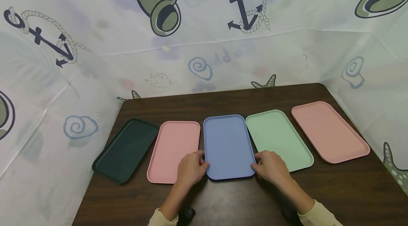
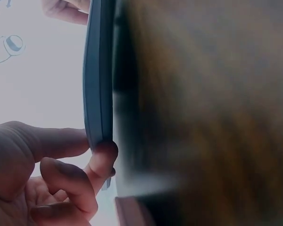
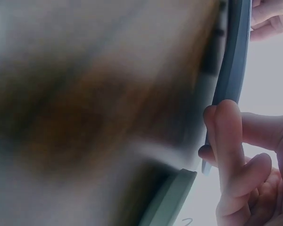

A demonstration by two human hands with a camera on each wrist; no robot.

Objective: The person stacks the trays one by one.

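Note:
A blue rectangular tray (image 1: 228, 146) lies in the middle of the row in the head view, between both hands. At its left edge my left hand (image 1: 192, 167) pinches the rim between thumb and fingers. My right hand (image 1: 271, 167) does the same at the right edge. In the left wrist view the tray's side (image 2: 98, 70) shows edge-on, with the left thumb on top and a fingertip under it. The right wrist view has the tray (image 3: 233, 56) gripped likewise, a gap visible between it and the table.
Left of the blue tray lie a pink tray (image 1: 173, 148) and a dark green tray (image 1: 125, 151). To its right are a light green tray (image 1: 280, 139) and another pink tray (image 1: 329, 132). All rest on a dark wooden table (image 1: 223, 204) before a printed cloth (image 1: 204, 41).

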